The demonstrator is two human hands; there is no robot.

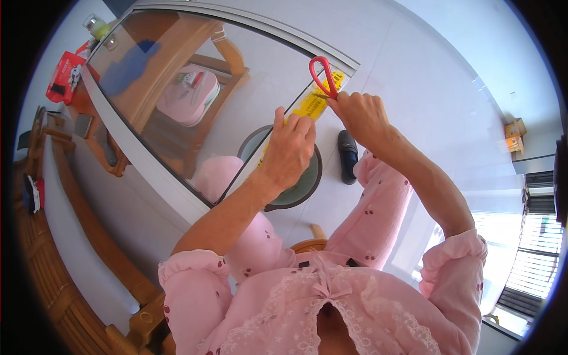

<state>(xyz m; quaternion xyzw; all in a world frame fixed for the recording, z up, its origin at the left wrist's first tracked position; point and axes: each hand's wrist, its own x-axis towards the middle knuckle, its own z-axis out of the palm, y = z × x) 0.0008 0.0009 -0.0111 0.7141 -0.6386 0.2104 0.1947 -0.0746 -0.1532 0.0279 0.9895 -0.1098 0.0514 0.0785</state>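
My right hand (362,118) is closed around a pair of scissors near the blades, and their red loop handles (322,76) point up and away from me. A yellow printed label (309,106) runs along the pale frame of a large glass panel (260,65), just under the scissors. My left hand (288,151) lies curled over that same frame edge, covering part of the label. One of its fingers sticks up; the undersides of the others are hidden. The scissor tips are mostly out of sight at my right fingers.
Below the panel sits a round dark-rimmed basin (307,180), beside a dark shoe (348,157). Through the glass show a wooden chair (236,65) and a pink seat-like item (188,97). A red bag (64,77) and wooden furniture (89,236) stand left; orange boxes (513,139) far right.
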